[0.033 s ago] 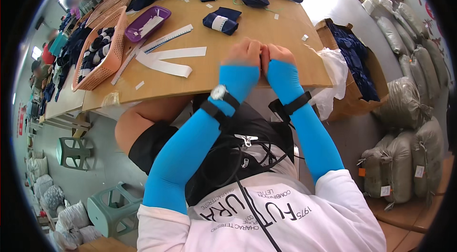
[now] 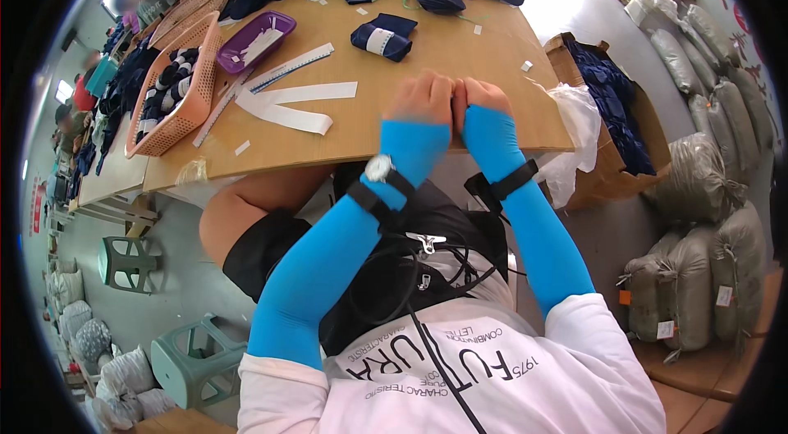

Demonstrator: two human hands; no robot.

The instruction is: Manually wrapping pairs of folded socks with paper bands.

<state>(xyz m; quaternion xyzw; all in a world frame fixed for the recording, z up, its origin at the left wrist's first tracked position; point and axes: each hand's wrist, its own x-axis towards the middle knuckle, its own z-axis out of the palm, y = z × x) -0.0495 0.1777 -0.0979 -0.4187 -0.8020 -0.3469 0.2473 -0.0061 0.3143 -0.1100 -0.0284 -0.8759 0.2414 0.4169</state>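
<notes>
L hand [image 2: 420, 99] & R hand [image 2: 484, 98], upper ctr. of frame, at near edge of tan table [image 2: 304, 32]: held side by side, knuckles up, fingers curled in; whether either grasps anything can't be told, palms hidden. Forearms in blue sleeves [image 2: 308, 266] converge upward: L slants up & right w/ elbow bent out lower left, R slants up & left. L wrist bears watch [image 2: 378, 168]; R wrist, black strap [image 2: 515, 177]. Navy bundle w/ white band [image 2: 384, 38], upper ctr., lies near L hand, beyond it; white strip [image 2: 283, 108], folded, lies left of L hand, approx. mid-left on tabletop.
</notes>
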